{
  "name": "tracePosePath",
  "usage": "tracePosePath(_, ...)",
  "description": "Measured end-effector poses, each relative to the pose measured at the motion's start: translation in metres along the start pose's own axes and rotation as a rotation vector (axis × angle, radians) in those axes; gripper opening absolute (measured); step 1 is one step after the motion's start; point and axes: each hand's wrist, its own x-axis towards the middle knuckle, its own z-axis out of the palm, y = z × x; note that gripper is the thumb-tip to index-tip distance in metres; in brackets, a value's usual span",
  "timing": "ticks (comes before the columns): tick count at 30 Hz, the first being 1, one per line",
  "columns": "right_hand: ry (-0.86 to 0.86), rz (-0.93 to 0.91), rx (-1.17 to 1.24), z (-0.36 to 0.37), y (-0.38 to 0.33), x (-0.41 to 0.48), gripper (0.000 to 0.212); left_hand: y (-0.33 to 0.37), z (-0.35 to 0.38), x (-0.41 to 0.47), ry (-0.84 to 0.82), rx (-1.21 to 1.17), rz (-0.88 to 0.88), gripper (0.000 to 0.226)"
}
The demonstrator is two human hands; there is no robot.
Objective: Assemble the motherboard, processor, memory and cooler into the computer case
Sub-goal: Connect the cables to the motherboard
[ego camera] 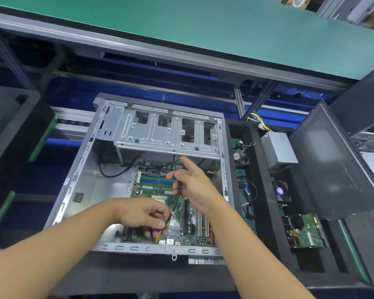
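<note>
Mobo is already lying in the case, lower centre of frame. Step in hand looks like cabling: left hand is pinching the plug end of a black cable btw thumb & fingertips, and right hand is gripping it higher up, index finger sticking out straight. Next prob. means finding the plug's spot on the board & pressing it in squarely.

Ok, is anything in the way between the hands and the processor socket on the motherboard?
Only the hands' own load: the left hand, pinching the black cable's end, overlaps the socket's near edge; the right hand holds the cable just beside it. Nothing else visible.
</note>
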Motion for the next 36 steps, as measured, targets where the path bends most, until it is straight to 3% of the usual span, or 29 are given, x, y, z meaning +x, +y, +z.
tracePosePath(6,-0.007,-0.021,-0.232,-0.01,-0.013,0.004,0.054,0.036,0.005,0.025,0.083,0.449,0.033,0.011)
tracePosePath(10,-0.05,-0.101,-0.641,-0.013,-0.025,0.006,0.046,0.052,0.009,0.048,0.231,0.674,0.071,0.014)
tracePosePath(13,-0.157,-0.115,-0.929,-0.01,-0.029,0.003,0.047,0.043,0.022,0.067,0.324,0.489,0.076,0.009)
tracePosePath(17,-0.177,-0.085,-0.896,-0.018,-0.039,-0.002,0.049,0.041,0.02,0.072,0.336,0.256,0.096,0.014)
tracePosePath(22,-0.124,-0.11,-1.1,-0.027,-0.034,-0.006,0.027,0.037,0.022,0.072,0.2,0.009,0.121,0.013)
tracePosePath(26,-0.041,-0.025,-1.031,-0.025,-0.014,-0.005,0.02,0.026,0.012,0.063,0.152,-0.17,0.121,0.019)
tracePosePath(31,-0.073,-0.021,-0.937,-0.015,-0.009,-0.006,0.038,0.016,-0.008,0.047,0.082,-0.305,0.084,0.013)
tracePosePath(36,-0.037,-0.059,-0.941,-0.017,-0.009,-0.007,0.037,0.019,-0.007,0.049,0.063,-0.349,0.102,0.021)
